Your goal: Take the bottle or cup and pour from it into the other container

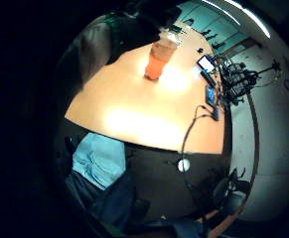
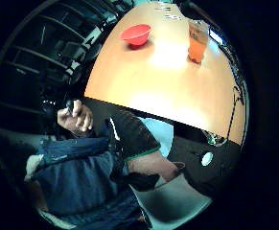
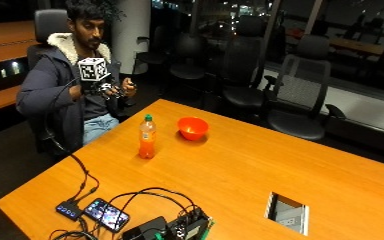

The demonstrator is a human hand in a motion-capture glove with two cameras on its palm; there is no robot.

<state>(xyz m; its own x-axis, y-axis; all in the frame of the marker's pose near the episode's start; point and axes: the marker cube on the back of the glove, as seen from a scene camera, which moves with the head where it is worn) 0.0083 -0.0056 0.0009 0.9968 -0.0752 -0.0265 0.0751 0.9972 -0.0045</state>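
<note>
**Standing untouched: bottle and bowl on the table**

Standing upright near the table's edge, the bottle holds orange liquid under a green cap. Just beside it sits a red bowl. The gloved right hand is raised at the seated person's chest, well apart from both; whether its fingers are curled cannot be told. Black office chairs surround the orange wooden top.

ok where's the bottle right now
In the outside view the bottle stands upright on the table, beside the red bowl, untouched, near the seated person's end.
</note>
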